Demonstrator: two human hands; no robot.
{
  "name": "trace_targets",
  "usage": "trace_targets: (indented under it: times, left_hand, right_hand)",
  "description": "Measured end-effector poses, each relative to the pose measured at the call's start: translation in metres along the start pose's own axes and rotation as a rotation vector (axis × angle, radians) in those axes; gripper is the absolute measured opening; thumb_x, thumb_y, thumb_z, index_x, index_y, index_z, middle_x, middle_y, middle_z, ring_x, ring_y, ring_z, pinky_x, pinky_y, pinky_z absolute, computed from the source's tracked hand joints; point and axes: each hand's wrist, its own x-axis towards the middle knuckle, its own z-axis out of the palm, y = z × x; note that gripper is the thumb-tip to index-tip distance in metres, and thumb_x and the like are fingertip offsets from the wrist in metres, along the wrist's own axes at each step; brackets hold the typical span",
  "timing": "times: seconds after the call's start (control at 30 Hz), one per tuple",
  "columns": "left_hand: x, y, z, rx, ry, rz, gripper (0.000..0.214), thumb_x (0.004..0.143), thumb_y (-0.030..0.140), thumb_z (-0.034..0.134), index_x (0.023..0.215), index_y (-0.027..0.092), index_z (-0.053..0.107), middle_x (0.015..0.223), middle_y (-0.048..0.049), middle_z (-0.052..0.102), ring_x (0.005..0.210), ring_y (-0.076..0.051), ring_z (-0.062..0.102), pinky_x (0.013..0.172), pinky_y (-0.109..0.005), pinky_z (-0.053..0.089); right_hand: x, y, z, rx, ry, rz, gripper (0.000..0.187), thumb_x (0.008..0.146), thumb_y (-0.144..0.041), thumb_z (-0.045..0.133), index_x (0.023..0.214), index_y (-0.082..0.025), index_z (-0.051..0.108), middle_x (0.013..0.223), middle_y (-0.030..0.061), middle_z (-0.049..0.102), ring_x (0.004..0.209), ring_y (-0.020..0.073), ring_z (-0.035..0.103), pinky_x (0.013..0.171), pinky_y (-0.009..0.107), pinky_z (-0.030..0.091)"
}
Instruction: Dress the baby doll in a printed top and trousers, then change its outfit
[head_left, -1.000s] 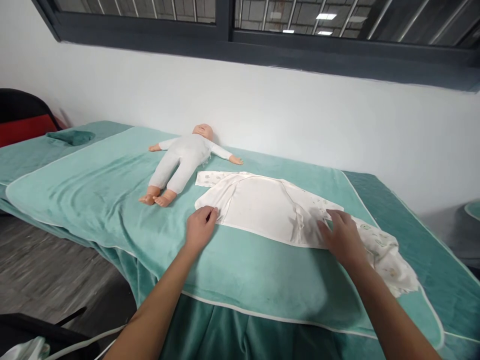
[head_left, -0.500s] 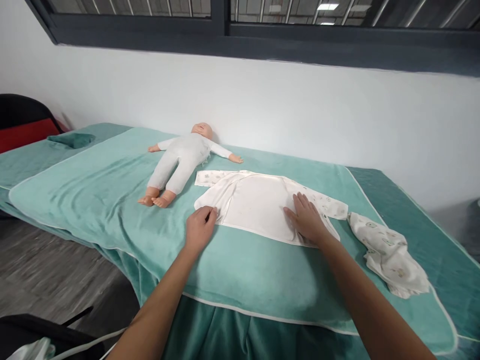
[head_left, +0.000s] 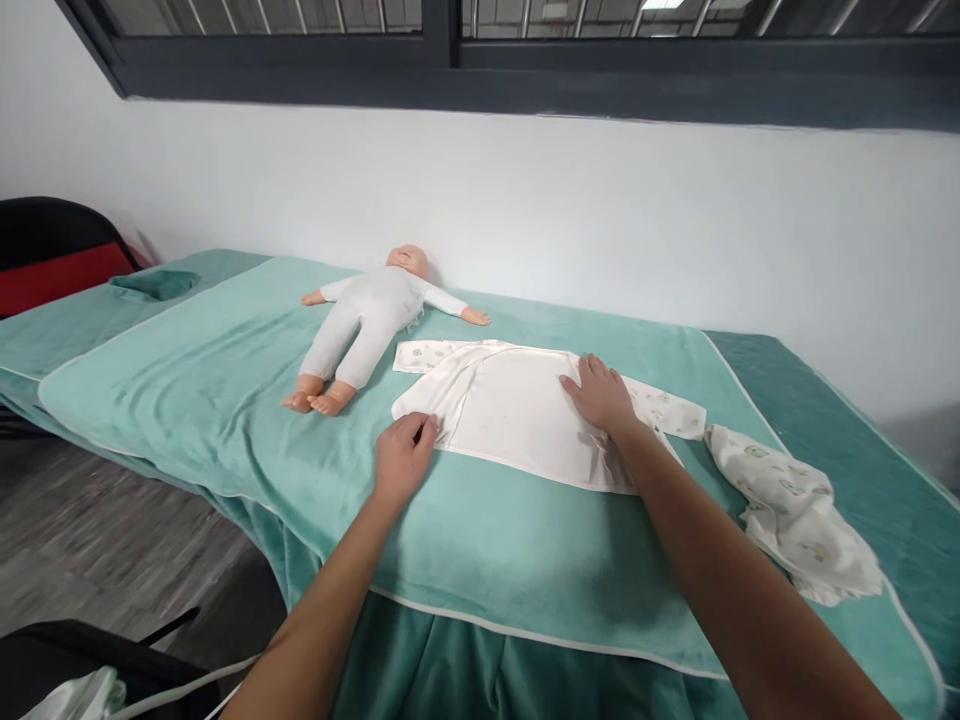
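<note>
A white baby shirt (head_left: 517, 410) lies spread on the green blanket, its patterned sleeves stretched out to both sides. My left hand (head_left: 405, 455) is closed at the shirt's lower left corner, thumb and fingers pinching the edge. On the right part of the shirt, my right hand (head_left: 601, 395) rests flat with its fingers stretched out, near the base of the right sleeve. A baby doll (head_left: 375, 310) in a white suit lies on its back beyond the left sleeve, apart from both hands.
A crumpled white patterned baby garment (head_left: 795, 505) lies at the right, by the right sleeve's end. The light green blanket (head_left: 495, 560) covers a table along the wall. A black and red chair (head_left: 60, 255) stands far left, and a dark bag-like object (head_left: 82, 660) is at lower left.
My right hand has slid a little up the shirt, away from me. My left hand stays at the corner. The view has shifted slightly.
</note>
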Motion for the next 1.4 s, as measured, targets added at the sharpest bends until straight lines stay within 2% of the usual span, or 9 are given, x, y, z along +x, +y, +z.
trace_targets:
  times: [0.23,0.37,0.43,0.53,0.67,0.8,0.97,1.17,1.4]
  left_hand:
    - [0.000,-0.002,0.002,0.030,-0.005,0.005,0.034,0.096,0.038,0.045,0.074,0.020,0.064,0.069,-0.0029,0.066,0.068,-0.017,0.056,0.067,-0.030,0.038]
    - [0.001,-0.002,0.002,0.054,0.001,0.023,0.034,0.096,0.037,0.045,0.071,0.021,0.060,0.067,-0.0022,0.062,0.068,-0.017,0.055,0.067,-0.030,0.038]
    - [0.001,-0.002,0.003,0.064,0.003,0.031,0.034,0.096,0.037,0.044,0.069,0.021,0.058,0.066,-0.0019,0.061,0.067,-0.017,0.055,0.066,-0.030,0.037]
    - [0.001,-0.002,0.003,0.074,0.005,0.038,0.035,0.097,0.038,0.043,0.069,0.021,0.056,0.065,-0.0019,0.059,0.067,-0.017,0.054,0.066,-0.030,0.036]
    - [0.001,-0.002,0.004,0.078,0.006,0.046,0.036,0.097,0.038,0.043,0.069,0.021,0.056,0.067,-0.0029,0.062,0.069,-0.017,0.055,0.067,-0.030,0.036]
    - [0.001,-0.001,0.005,0.105,0.013,0.046,0.034,0.097,0.037,0.043,0.070,0.021,0.057,0.071,-0.0039,0.064,0.072,-0.018,0.057,0.068,-0.030,0.036]
    - [0.000,0.001,0.005,0.107,0.012,0.046,0.034,0.097,0.037,0.043,0.071,0.020,0.057,0.071,-0.0036,0.063,0.072,-0.018,0.056,0.068,-0.030,0.035]
    - [0.000,0.000,0.005,0.107,0.016,0.039,0.034,0.098,0.037,0.044,0.071,0.020,0.057,0.070,-0.0023,0.061,0.071,-0.017,0.055,0.068,-0.030,0.034]
    - [0.001,-0.001,0.007,0.115,0.008,0.022,0.034,0.097,0.037,0.044,0.070,0.020,0.055,0.069,-0.0024,0.060,0.070,-0.017,0.054,0.066,-0.030,0.033]
  right_hand:
    - [-0.010,-0.007,-0.003,-0.029,0.134,-0.127,0.064,0.103,-0.042,0.023,0.154,-0.005,0.036,0.165,0.0183,0.026,0.154,0.0273,0.024,0.124,0.047,0.020]
    - [-0.003,-0.008,-0.004,-0.026,0.039,-0.328,0.062,0.103,-0.040,0.022,0.154,-0.008,0.038,0.164,0.0139,0.031,0.154,0.0236,0.024,0.125,0.044,0.019]
    - [0.002,-0.008,-0.004,-0.024,-0.022,-0.358,0.063,0.104,-0.042,0.021,0.154,-0.007,0.037,0.164,0.0146,0.031,0.154,0.0239,0.025,0.125,0.044,0.020]
    - [0.005,-0.009,-0.005,-0.036,-0.049,-0.351,0.065,0.104,-0.044,0.021,0.153,-0.006,0.037,0.164,0.0160,0.030,0.153,0.0253,0.026,0.124,0.045,0.023]
    - [0.002,-0.014,-0.009,-0.061,0.000,-0.345,0.059,0.103,-0.040,0.025,0.150,-0.008,0.043,0.163,0.0157,0.034,0.151,0.0278,0.030,0.124,0.045,0.023]
    - [0.001,-0.024,-0.010,-0.074,0.009,-0.372,0.061,0.104,-0.040,0.025,0.154,-0.008,0.036,0.167,0.0145,0.025,0.154,0.0274,0.024,0.125,0.043,0.019]
    - [0.014,-0.056,-0.005,-0.045,-0.099,-0.317,0.071,0.104,-0.047,0.019,0.159,-0.002,0.023,0.169,0.0158,0.013,0.157,0.0256,0.013,0.127,0.041,0.011]
    - [0.036,-0.106,0.012,-0.013,-0.140,-0.274,0.081,0.102,-0.057,0.007,0.160,-0.001,0.015,0.169,0.0152,0.009,0.157,0.0250,0.008,0.126,0.042,0.012]
    - [0.056,-0.121,0.018,0.012,-0.156,-0.205,0.084,0.100,-0.062,0.005,0.162,-0.005,0.013,0.170,0.0130,0.008,0.158,0.0232,0.004,0.127,0.043,0.008]
